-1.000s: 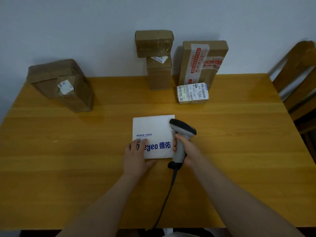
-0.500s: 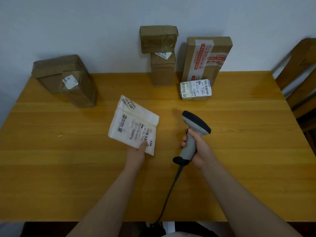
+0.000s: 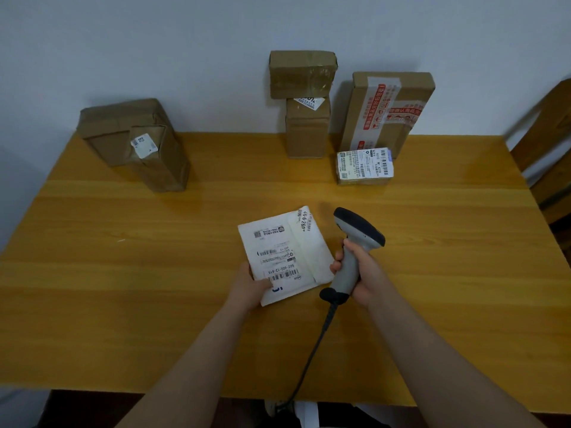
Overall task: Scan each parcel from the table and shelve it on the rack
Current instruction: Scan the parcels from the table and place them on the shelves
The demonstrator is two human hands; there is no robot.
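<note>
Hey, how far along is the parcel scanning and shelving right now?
Done: nothing I can confirm, since the rack is out of view. In hand: the left hand holds the white mailer label-up, while the right hand grips the scanner beside it. Left: shelving that mailer, plus five more parcels at the back of the table, none yet picked up.
</note>
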